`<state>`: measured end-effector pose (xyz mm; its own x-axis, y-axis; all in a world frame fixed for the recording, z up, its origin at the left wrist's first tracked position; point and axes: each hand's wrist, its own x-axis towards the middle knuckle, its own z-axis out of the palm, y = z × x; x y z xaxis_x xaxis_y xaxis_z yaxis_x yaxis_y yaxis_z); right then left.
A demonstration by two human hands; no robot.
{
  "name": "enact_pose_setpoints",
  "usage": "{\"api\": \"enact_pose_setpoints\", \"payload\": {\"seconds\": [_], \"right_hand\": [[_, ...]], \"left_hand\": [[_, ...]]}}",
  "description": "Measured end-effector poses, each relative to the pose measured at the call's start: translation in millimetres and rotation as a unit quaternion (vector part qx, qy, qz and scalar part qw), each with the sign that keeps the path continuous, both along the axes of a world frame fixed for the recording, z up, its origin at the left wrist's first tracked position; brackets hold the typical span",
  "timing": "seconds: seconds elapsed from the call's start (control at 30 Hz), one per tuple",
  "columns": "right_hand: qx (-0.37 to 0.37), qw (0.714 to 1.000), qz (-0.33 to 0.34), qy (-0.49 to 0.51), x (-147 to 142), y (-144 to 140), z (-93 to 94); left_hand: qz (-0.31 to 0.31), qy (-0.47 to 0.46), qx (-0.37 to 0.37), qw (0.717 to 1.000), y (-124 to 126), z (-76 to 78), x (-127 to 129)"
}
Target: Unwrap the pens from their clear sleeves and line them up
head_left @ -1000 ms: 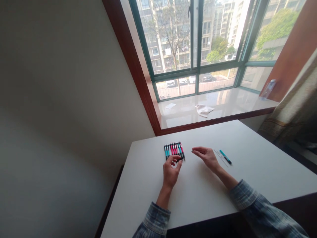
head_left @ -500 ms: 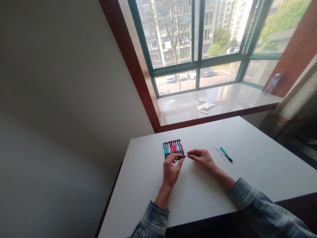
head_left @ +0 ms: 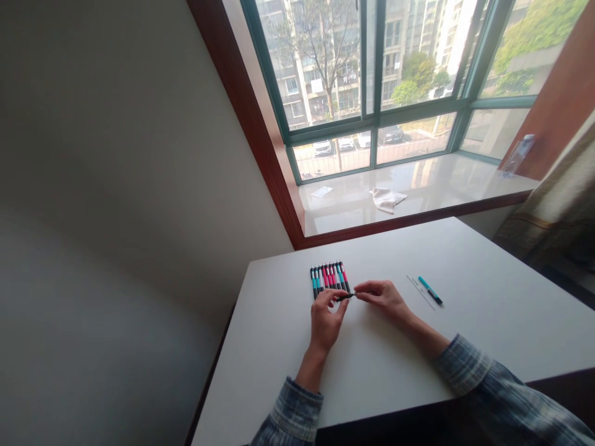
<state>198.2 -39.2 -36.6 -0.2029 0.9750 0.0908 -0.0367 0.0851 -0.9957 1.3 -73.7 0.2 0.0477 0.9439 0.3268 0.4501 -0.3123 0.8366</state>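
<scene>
Between the thumb and fingers of my left hand (head_left: 325,322) is a short black pen part (head_left: 344,298), held sideways just above the table. My right hand (head_left: 385,298) pinches at the right end of that part; whatever tiny piece lies in those fingertips is too small to make out. Behind my left hand lies a neat row of click pens (head_left: 329,277) with teal, white and pink barrels, their lower ends partly covered by my fingers. To the right of my right hand rest a teal and black pen body (head_left: 430,290) and thin refill-like sticks (head_left: 421,293).
The white table (head_left: 390,371) stands against the wall and below a window sill (head_left: 344,214). On the sill lie a crumpled cloth (head_left: 388,199) and a paper (head_left: 321,192), with a clear bottle (head_left: 518,155) at its right end. A curtain (head_left: 534,210) hangs at the right.
The small gap between the black pen part and my right fingertips has closed; they now meet. The whole view has shifted slightly. The pens on the table lie as before.
</scene>
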Motion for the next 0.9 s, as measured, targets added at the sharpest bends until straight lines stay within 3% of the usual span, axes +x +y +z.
{"api": "enact_pose_setpoints", "payload": {"seconds": [0.43, 0.9], "right_hand": [[0.018, 1.000, 0.010, -0.017, 0.3, -2.9, 6.1], [0.097, 0.982, -0.017, -0.159, -4.6, -7.4, 3.1]], "left_hand": [[-0.006, -0.004, -0.002, 1.000, -0.2, 0.8, 0.8], [-0.017, 0.010, 0.011, 1.000, -0.9, -2.1, 0.2]]}}
